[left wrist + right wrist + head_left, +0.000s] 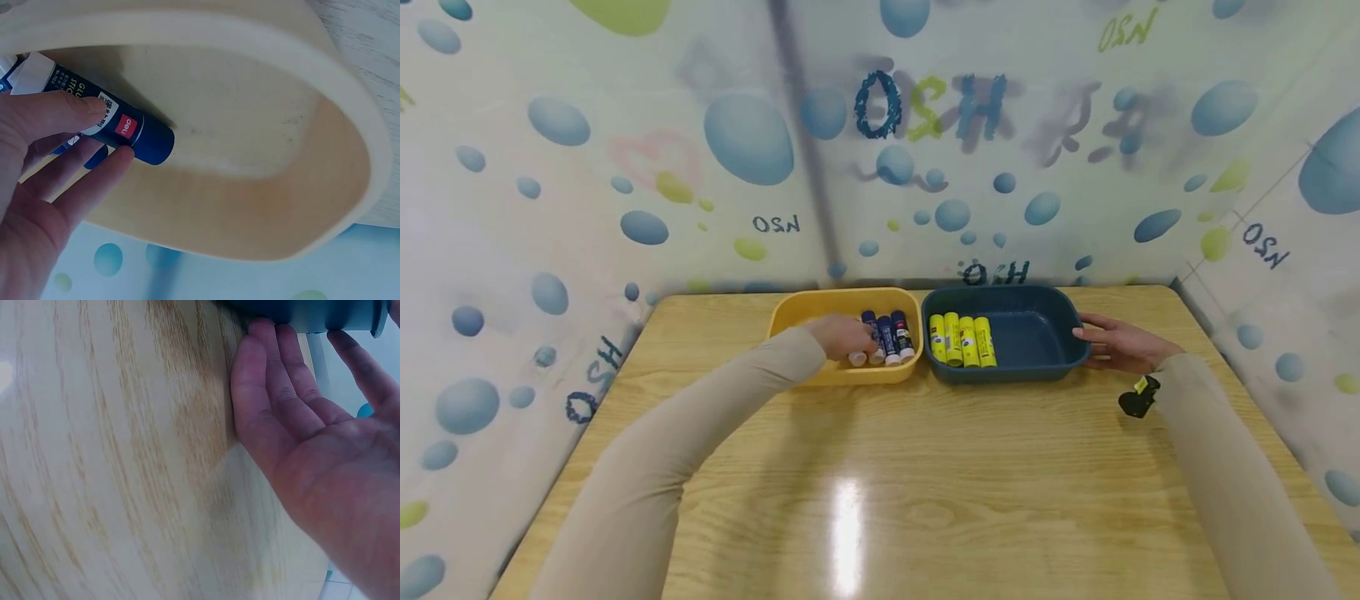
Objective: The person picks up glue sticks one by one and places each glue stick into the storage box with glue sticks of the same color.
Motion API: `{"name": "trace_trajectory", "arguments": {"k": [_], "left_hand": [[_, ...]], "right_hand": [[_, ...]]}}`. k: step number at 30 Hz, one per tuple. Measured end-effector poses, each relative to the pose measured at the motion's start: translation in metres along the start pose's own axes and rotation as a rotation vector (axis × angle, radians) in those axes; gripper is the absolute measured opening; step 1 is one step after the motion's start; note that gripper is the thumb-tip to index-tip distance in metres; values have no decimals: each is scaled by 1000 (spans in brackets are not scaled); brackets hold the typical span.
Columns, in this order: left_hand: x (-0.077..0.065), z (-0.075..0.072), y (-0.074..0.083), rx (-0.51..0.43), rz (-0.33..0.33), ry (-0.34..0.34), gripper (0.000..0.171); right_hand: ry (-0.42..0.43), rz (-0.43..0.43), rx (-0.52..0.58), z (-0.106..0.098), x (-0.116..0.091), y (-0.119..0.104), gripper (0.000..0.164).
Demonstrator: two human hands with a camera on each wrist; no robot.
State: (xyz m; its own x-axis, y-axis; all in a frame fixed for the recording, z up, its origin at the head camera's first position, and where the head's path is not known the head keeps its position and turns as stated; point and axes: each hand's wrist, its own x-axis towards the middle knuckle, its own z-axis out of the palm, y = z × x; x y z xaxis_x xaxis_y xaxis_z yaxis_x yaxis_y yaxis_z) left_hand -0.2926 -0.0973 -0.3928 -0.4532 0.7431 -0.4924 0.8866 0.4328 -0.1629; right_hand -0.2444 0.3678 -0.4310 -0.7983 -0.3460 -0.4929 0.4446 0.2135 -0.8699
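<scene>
My left hand (pixel 841 336) reaches into the yellow bin (pixel 820 379) and pinches a navy glue stick (pixel 147 137) between thumb and fingers. This stick has a white end and a red label patch, and it lies against the others in the row. Several navy glue sticks (pixel 901 332) line the bin's right end, partly hidden by the hand. On the right, my right hand (pixel 1123 342) touches the end wall of the dark blue bin (pixel 1033 333), its fingertips against the outside and its thumb by the rim. Several yellow glue sticks (pixel 967 340) lie side by side at that bin's left.
The two bins stand side by side at the back of the wooden table (pixel 940 475), close to a wall covering (pixel 895 217) with blue and green spots. A small black device (pixel 1138 398) sits at the right wrist.
</scene>
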Motion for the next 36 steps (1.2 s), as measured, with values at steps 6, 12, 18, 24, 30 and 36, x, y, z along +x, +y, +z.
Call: {"name": "trace_trajectory", "arguments": {"k": [6,12,18,24,30,36], "left_hand": [[-2,-2,3,17,-5,-6,26],[-2,1,1,-78,-23,19,20],[-4,-1,0,-62,-29,14,29],[-15,-8,-7,-110,-140,66,39],[-31,-7,-21,-227,-224,112,36],[-49,-1,-29,-200,-236,219,26]], "right_hand": [[-1,3,0,-1,1,-1,81],[-2,0,-9,-2,1,-2,82],[-7,-5,-12,-1,1,-2,81],[-13,2,8,-2,2,-1,82],[-20,-2,-3,-2,3,-1,81],[-18,-4,-23,-4,2,0,79]]}}
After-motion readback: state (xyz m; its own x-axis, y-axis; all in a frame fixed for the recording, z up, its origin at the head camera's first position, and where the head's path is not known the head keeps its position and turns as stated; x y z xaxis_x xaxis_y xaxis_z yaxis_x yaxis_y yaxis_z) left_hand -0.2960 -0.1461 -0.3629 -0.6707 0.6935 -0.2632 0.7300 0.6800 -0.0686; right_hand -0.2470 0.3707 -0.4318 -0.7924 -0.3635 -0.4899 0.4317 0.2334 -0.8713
